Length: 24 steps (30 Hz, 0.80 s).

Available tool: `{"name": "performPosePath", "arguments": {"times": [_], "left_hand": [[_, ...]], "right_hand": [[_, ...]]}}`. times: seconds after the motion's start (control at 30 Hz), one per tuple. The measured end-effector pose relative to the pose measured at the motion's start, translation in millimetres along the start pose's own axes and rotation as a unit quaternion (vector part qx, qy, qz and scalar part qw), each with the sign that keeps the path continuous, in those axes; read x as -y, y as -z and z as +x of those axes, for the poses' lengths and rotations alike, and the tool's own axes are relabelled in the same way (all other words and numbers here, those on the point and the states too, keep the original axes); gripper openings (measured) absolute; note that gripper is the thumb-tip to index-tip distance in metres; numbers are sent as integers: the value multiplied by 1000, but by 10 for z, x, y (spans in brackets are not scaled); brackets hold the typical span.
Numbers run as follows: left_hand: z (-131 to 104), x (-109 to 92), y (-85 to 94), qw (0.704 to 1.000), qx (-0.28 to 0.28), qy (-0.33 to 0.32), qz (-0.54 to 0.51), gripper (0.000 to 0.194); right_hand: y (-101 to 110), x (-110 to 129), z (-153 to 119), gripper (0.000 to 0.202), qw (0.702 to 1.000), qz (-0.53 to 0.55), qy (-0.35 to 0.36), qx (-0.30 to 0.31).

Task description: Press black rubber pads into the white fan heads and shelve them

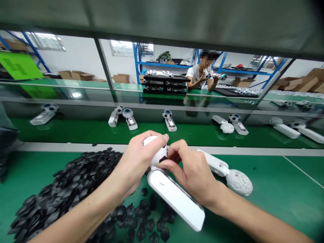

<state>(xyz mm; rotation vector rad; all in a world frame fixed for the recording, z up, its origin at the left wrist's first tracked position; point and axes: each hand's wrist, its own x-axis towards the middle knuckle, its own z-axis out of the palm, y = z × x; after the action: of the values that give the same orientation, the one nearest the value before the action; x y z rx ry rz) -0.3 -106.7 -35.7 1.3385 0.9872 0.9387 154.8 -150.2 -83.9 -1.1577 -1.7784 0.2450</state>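
Note:
My left hand (138,160) grips the round white ball head of a white toy (174,197), whose flat handle slants down toward me. My right hand (188,170) pinches a small black patch against the ball head, fingertips touching it beside my left thumb. A large pile of black pentagon pieces (76,184) lies on the green bench to the left, with loose ones scattered under my wrists. A second white toy with a bare ball head (230,175) lies just right of my right hand.
A green conveyor belt (76,130) runs across behind the bench and carries several finished toys (169,121). Beyond it, a person (202,76) sits at another green table handling a toy, beside black stacked trays (164,84). Blue shelving and cardboard boxes line the back.

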Motion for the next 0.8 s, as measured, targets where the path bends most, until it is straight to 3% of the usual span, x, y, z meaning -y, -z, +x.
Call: {"name": "performPosePath", "arguments": {"times": [0.1, 0.2, 0.27, 0.33, 0.37, 0.43, 0.53, 0.67, 0.8], "left_hand": [[-1, -100, 73, 995, -18, -77, 58, 33], [46, -196, 233, 967, -90, -187, 149, 34], [105, -219, 338, 938, -144, -248, 195, 33], [172, -193, 396, 910, -165, -293, 242, 27], [204, -163, 403, 901, -159, -307, 262, 24], [255, -83, 382, 894, -123, -319, 291, 19], [288, 38, 313, 899, -61, -311, 303, 19], [290, 131, 257, 896, -15, -319, 308, 21], [310, 190, 256, 907, 9, -301, 293, 28]], "right_hand": [[161, -36, 126, 33, 1000, 14, -18, 8], [366, -167, 276, 40, 995, -9, -95, 10], [416, -258, 307, 48, 978, -91, -146, 114], [354, -302, 263, 37, 945, -138, -156, 251], [287, -305, 221, 26, 933, -141, -141, 300], [126, -286, 120, 6, 927, -136, -87, 340], [-50, -258, 5, 12, 922, -153, -28, 355], [-63, -285, -24, 17, 902, -193, 33, 384], [-65, -338, -25, 13, 849, -248, 202, 421]]}}
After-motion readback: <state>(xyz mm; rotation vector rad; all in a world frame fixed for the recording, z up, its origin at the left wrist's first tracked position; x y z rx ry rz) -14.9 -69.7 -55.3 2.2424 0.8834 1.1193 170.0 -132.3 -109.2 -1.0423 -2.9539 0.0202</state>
